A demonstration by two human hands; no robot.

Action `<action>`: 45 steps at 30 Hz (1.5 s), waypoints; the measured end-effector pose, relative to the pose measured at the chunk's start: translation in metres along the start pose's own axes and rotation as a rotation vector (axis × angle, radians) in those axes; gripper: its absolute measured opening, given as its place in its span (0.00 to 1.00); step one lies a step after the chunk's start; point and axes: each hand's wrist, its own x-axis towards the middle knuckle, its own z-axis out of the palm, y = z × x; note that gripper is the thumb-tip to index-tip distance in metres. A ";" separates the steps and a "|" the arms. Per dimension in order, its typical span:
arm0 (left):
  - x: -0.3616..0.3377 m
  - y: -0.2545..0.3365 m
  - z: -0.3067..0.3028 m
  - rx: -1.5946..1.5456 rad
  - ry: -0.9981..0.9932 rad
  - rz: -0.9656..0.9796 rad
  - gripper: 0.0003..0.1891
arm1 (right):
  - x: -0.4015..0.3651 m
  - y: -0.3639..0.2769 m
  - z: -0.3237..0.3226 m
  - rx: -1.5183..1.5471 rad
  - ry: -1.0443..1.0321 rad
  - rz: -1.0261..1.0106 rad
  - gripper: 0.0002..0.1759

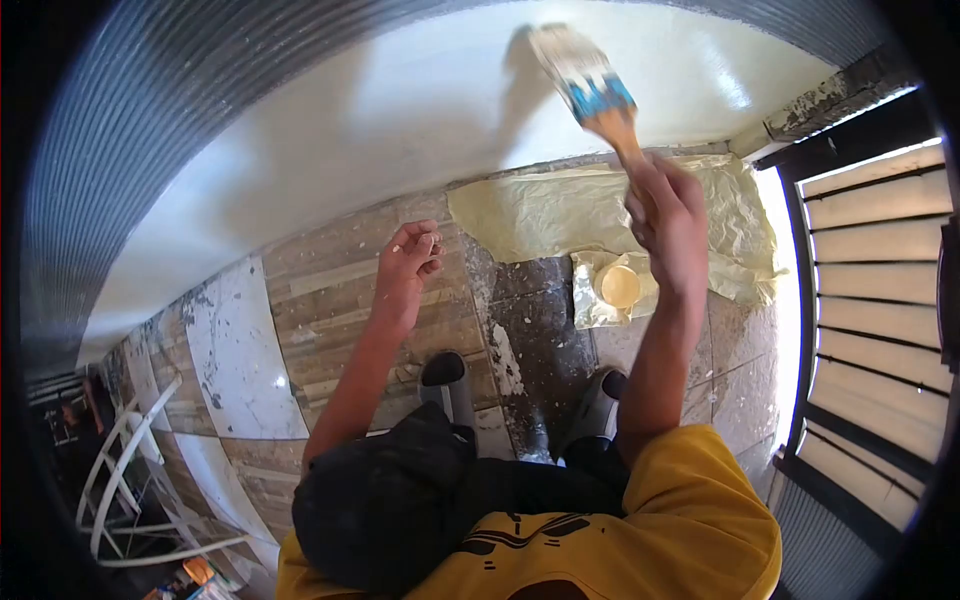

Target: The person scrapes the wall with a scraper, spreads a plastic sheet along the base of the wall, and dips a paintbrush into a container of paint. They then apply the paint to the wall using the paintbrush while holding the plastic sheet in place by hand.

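My right hand [665, 210] is wrapped round the wooden handle of a wide paintbrush [605, 105]. The brush has a blue paint-smeared band and pale, paint-coated bristles, slightly blurred, against the glossy white wall [420, 110]. Over the floor to the left, my left hand [410, 255] is loosely curled, with pale paint specks on the fingers and nothing visible in them. Below my right hand, a round container [617, 286] of cream paint stands on a crumpled sheet [590, 312], partly behind my forearm.
A wrinkled yellowish sheet [540, 210] covers the floor along the wall. A barred door or window frame [875, 290] stands at right. White curved metalwork [125, 470] sits at lower left. Ribbed grey panelling [130, 150] edges the upper left. My feet stand on paint-spotted tiles [345, 290].
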 end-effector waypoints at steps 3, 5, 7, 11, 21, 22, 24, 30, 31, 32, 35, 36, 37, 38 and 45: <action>0.009 -0.012 -0.009 0.084 0.047 0.034 0.11 | -0.008 0.038 -0.018 -0.175 0.006 0.139 0.17; 0.004 -0.026 -0.016 0.128 0.048 -0.003 0.12 | 0.010 0.084 -0.015 -0.269 0.017 0.176 0.17; -0.008 -0.048 -0.025 0.189 0.044 -0.054 0.12 | 0.041 0.154 -0.015 -0.422 0.049 0.206 0.19; -0.032 -0.088 -0.053 0.249 0.007 -0.168 0.13 | 0.105 0.221 0.018 -0.509 0.110 0.218 0.18; -0.032 -0.089 -0.068 0.333 0.009 -0.226 0.13 | 0.067 0.093 0.065 -0.347 0.166 -0.107 0.20; -0.030 -0.090 -0.065 0.340 -0.001 -0.226 0.13 | 0.052 0.072 0.065 -0.342 0.177 -0.108 0.20; -0.028 -0.093 -0.053 0.312 0.017 -0.221 0.11 | 0.024 0.039 0.059 -0.087 0.134 -0.126 0.19; -0.025 -0.097 -0.039 0.310 -0.069 -0.202 0.10 | 0.000 0.071 -0.023 -0.232 0.108 0.026 0.18; -0.026 -0.100 -0.042 0.314 -0.060 -0.201 0.10 | 0.011 0.101 -0.034 -0.295 0.156 0.083 0.18; -0.028 -0.104 -0.045 0.333 -0.073 -0.219 0.11 | 0.027 0.133 -0.041 -0.359 0.199 0.138 0.17; -0.041 -0.108 -0.045 0.348 -0.052 -0.246 0.11 | 0.084 0.208 -0.050 -0.384 0.231 0.242 0.18; -0.044 -0.108 -0.045 0.347 -0.035 -0.250 0.10 | 0.103 0.218 -0.049 -0.373 0.240 0.269 0.19; -0.046 -0.107 -0.046 0.355 -0.037 -0.246 0.10 | 0.119 0.214 -0.044 -0.364 0.243 0.266 0.19; -0.049 -0.107 -0.048 0.352 -0.023 -0.256 0.10 | 0.135 0.208 -0.037 -0.339 0.283 0.205 0.17; -0.052 -0.106 -0.052 0.339 -0.001 -0.248 0.12 | 0.113 0.104 -0.026 -0.290 0.256 0.000 0.18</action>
